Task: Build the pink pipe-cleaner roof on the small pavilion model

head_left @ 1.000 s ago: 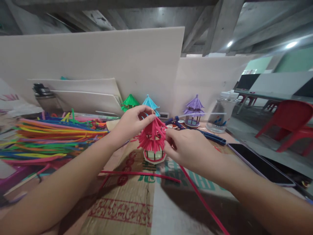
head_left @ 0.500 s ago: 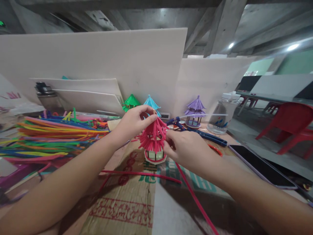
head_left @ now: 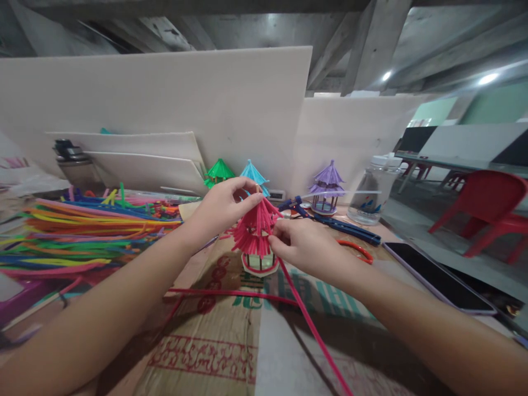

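My left hand (head_left: 225, 204) pinches the pink roof (head_left: 259, 220) at its peak, my right hand (head_left: 309, 242) a long strip (head_left: 315, 330); gentle pressure should avoid crushing either.

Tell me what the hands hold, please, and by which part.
The left hand pinches the red model pavilion at its roof peak. The right hand is at the roof's right side; whether it grips roof or red strip cannot be told.

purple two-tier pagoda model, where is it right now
In the head view, the purple two-tier pagoda model stands right of centre, in front of the white board, between the blue glue gun and the clear plastic bottle.
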{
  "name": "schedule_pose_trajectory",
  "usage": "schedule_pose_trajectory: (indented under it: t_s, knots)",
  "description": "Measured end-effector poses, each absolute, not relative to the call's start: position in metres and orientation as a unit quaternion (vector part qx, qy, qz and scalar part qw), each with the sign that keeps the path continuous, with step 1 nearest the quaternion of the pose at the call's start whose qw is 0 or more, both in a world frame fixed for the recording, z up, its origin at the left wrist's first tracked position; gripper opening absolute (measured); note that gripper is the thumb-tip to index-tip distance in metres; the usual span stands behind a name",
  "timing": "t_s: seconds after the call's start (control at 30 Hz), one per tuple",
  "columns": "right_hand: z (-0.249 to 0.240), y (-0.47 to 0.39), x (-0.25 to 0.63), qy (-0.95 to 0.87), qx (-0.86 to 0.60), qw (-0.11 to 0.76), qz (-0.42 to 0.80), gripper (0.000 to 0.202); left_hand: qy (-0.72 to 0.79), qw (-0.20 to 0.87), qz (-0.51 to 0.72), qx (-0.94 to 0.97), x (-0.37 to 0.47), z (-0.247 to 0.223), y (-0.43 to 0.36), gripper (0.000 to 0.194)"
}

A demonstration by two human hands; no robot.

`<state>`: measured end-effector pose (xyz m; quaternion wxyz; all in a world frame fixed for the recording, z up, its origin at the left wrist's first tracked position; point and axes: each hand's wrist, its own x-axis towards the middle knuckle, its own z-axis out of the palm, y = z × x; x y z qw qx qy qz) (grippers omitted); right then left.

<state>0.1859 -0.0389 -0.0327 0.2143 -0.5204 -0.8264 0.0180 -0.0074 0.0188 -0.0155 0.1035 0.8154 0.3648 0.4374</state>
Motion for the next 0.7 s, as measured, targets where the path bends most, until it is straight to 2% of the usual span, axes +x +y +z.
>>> schedule_pose_trajectory:
  t_s: [0.4,0.7]
  knots:
    - [-0.0407,-0.0359,0.1850,-0.836,-0.506,0.200,-0.070,0.027,0.365,0.106,0.433,0.817,-0.0074,-0.0153,0.0176,0.025]
    - [-0.0385,-0.0343,0.1865,-0.829,-0.506,0.239,-0.005,0.025,0.368,0.094,0.431,0.818,-0.0057,-0.0150,0.0181,0.024]
